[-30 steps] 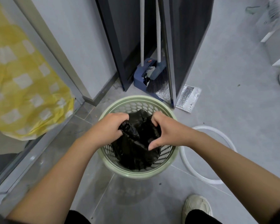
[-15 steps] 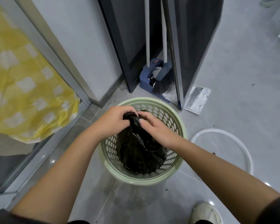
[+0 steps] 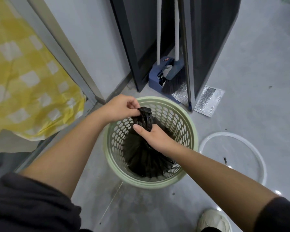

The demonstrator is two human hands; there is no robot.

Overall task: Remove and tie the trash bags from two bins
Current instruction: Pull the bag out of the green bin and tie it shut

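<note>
Two hands twist a black bag in a green bin

On the grey floor (image 3: 241,81), mid frame, the bin (image 3: 189,129) holds the bag (image 3: 144,156). The left hand (image 3: 119,108) pinches its top; the right hand (image 3: 154,136) squeezes its neck. A broom (image 3: 174,81) stands behind.

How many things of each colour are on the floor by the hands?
Green: 1, the perforated round plastic bin
Black: 1, the gathered plastic trash bag
White: 1, the plastic ring
Blue: 1, the dustpan with broom
Silver: 1, the foil pouch
Total: 5
</note>
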